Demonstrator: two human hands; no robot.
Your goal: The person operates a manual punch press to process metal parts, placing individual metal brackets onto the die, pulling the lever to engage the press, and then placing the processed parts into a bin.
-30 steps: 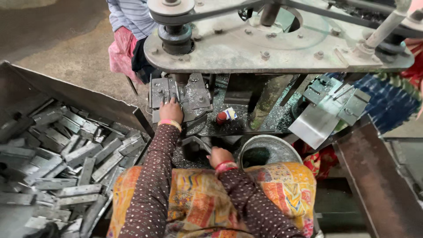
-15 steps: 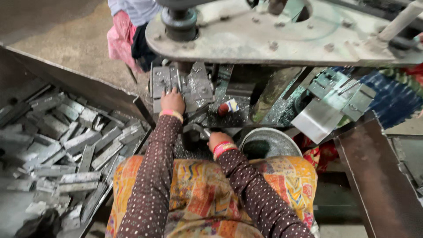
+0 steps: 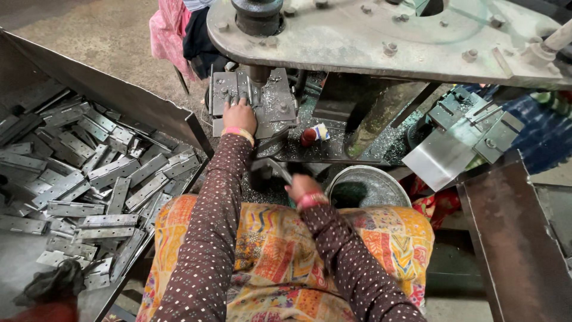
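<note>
Under the big grey press head (image 3: 381,42), a metal die block (image 3: 253,101) sits on the machine bed, with a bin of flat metal hinges (image 3: 89,185) well off to the left. Left hand (image 3: 239,116) lies flat, fingers spread, on the die block; right hand (image 3: 302,188) is closed around a dark lever (image 3: 285,173) near the lap.

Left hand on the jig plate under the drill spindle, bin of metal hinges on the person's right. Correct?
Not quite. The head view shows the bin of metal hinges on the person's left, not right. The left hand does rest on the jig plate under the drill spindle.
</note>
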